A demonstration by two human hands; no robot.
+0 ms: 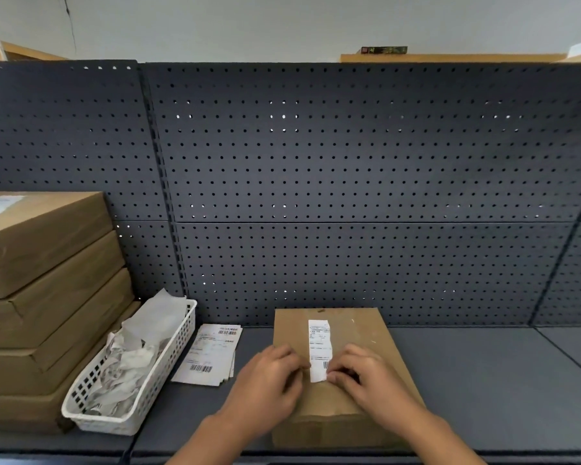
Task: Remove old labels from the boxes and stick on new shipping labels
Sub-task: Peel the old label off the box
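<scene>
The two forearms come in from the near edge of the shelf (467, 380), and both hands lie on top of a brown cardboard box (359, 327) that stands at the shelf's front, its far end close to the pegboard back panel (349, 162). A narrow white shipping label (319, 344) runs lengthwise along the middle of the box top. The right hand (363, 377) has its fingers curled, with thumb and forefinger closed on the label's near right corner. The left hand (272, 377) is also curled, fingertips down on the cardboard just beside the label's near left edge; whether it holds any of the label cannot be told.

Left of the box, a loose sheaf of printed barcode labels (208, 357) lies flat on the shelf. Beside that, a white plastic lattice basket (168, 360) is heaped with crumpled paper scraps (138, 347). At the shelf's left end, touching the basket, is a stack of flat cardboard boxes (47, 290)
</scene>
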